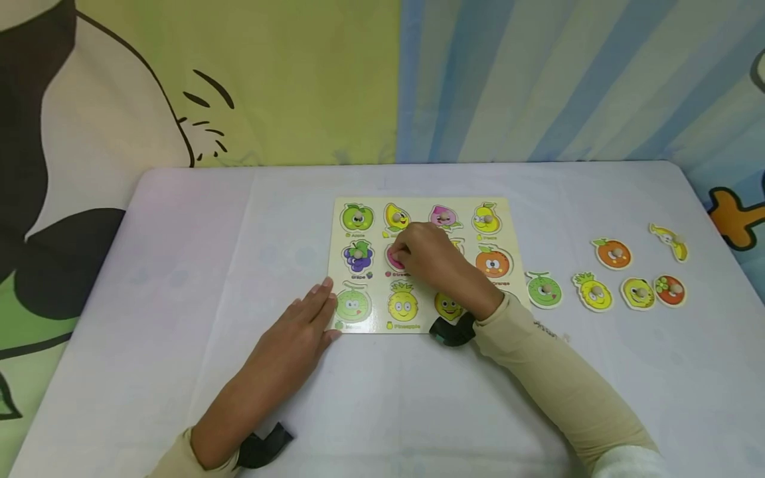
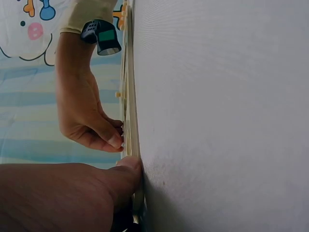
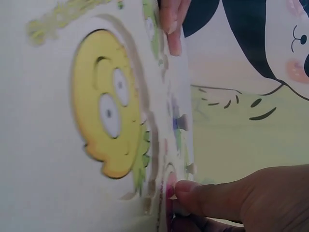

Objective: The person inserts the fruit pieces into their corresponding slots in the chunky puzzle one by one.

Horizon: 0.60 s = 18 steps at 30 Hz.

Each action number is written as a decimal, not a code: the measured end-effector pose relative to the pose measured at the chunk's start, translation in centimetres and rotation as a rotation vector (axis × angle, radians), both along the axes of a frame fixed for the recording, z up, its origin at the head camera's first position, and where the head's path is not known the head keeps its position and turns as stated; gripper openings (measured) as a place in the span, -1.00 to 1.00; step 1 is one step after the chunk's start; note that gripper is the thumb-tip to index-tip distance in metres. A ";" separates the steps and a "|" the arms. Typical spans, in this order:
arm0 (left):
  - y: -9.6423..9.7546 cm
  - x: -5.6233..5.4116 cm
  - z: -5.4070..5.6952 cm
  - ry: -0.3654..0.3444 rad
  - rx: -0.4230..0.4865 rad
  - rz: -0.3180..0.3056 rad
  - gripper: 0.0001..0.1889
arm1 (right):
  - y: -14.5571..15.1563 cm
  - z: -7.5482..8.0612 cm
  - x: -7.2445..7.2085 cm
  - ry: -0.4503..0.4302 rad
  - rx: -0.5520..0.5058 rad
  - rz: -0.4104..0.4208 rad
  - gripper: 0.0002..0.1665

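Currently, the pink rounded puzzle piece with a small peg knob [image 1: 392,259] is at the second position of the middle row on a cream rectangular puzzle board [image 1: 420,209]. The board carries printed fruit faces in three rows and lies on a counter covered with white cloth [image 1: 179,299]. Knobbed pieces occupy the top row and the purple grape position; the orange, melon and pineapple positions show printed faces without knobs.

The right hand [image 1: 439,262] has its grip closed on the pink piece, thumb and finger pinching at the knob. The left hand [image 1: 299,328] has its grip extended, fingers straight, touching the board's near left corner.

The head view alone shows the loose knobbed fruit pieces to the right of the board, including a green melon [image 1: 544,291], a yellow pineapple [image 1: 594,293] and a curved yellow banana [image 1: 672,242].

The left wrist view adds the board edge-on, a thin slab with the left thumb against it, and a black wrist device with a green panel [image 2: 107,42]. The right wrist view adds the stepped rim of the yellow pineapple-shaped recess [image 3: 108,96].
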<state>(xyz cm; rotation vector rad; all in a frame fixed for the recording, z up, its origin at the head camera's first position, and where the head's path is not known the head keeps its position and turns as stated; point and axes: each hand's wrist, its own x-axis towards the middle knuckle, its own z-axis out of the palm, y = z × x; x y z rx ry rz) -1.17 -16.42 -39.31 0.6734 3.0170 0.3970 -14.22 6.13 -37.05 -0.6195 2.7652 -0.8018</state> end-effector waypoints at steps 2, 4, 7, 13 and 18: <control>0.0 0.0 0.1 0.006 -0.002 -0.005 -0.39 | 0.0 -0.1 0.1 0.000 -0.001 -0.015 -0.87; 0.0 0.0 0.0 0.009 -0.001 -0.007 -0.39 | 0.0 -0.2 0.1 -0.001 -0.001 -0.023 -0.87; 0.0 0.1 -0.1 0.011 -0.001 -0.005 -0.39 | 0.1 -0.3 0.1 -0.015 -0.015 -0.018 -0.88; -0.1 0.1 -0.1 0.011 -0.010 0.001 -0.39 | 1.5 0.0 -0.1 -0.086 -0.107 -0.019 -0.85; -0.1 0.1 -0.1 0.008 -0.017 -0.001 -0.38 | 3.5 0.4 -0.6 -0.059 -0.152 -0.036 -0.78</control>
